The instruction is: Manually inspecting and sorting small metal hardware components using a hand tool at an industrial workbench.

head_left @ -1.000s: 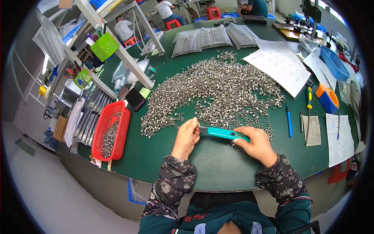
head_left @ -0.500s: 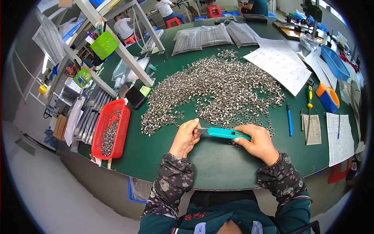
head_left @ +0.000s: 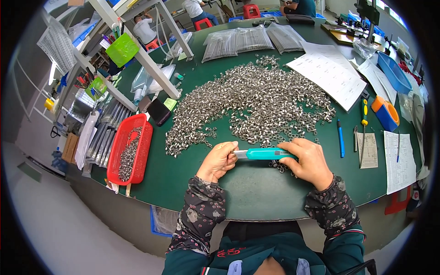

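My right hand (head_left: pixel 308 161) is wrapped round a teal utility knife (head_left: pixel 265 154), held level with its blade pointing left. The blade tip reaches the fingertips of my left hand (head_left: pixel 218 160). Thumb and forefinger of that hand are pinched on a small metal ring (head_left: pixel 234 151), mostly hidden by the fingers. Beyond both hands a wide heap of small silvery metal rings (head_left: pixel 256 101) spreads over the green table (head_left: pixel 256 197). A few loose rings lie under the knife and beside my right hand.
At the left stands a red plastic basket (head_left: pixel 147 137) partly filled with metal rings. A black phone (head_left: pixel 158 112) lies near it. To the right are paper sheets (head_left: pixel 327 75), a blue pen (head_left: pixel 340 139), a yellow-handled screwdriver (head_left: pixel 364 114) and a tape roll (head_left: pixel 389 113). Bagged tubes (head_left: pixel 254 40) lie at the back.
The knife has tilted slightly, and its blade now lies closer along my left fingertips. My right hand has shifted slightly right and up. My left hand stays nearly in place, still pinching.
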